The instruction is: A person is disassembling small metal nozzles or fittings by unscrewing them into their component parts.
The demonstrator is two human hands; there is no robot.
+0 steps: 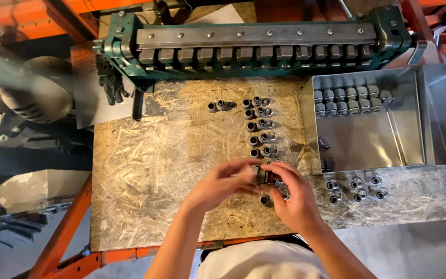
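The desk (pixel 145 170), a chipboard slab, carries all items. Along its far edge stands a green bending machine (pixel 254 44). At right sits an open metal tray (pixel 388 139) with fittings lined along its far wall. A column of paired metal fittings (pixel 260 125) runs down the desk centre; a smaller cluster (pixel 355 188) lies near the tray's near edge. Left hand (pixel 223 183) and right hand (pixel 292 194) meet at near centre, fingers closed together on 1 dark metal fitting (pixel 260 175), held just above the column's near end.
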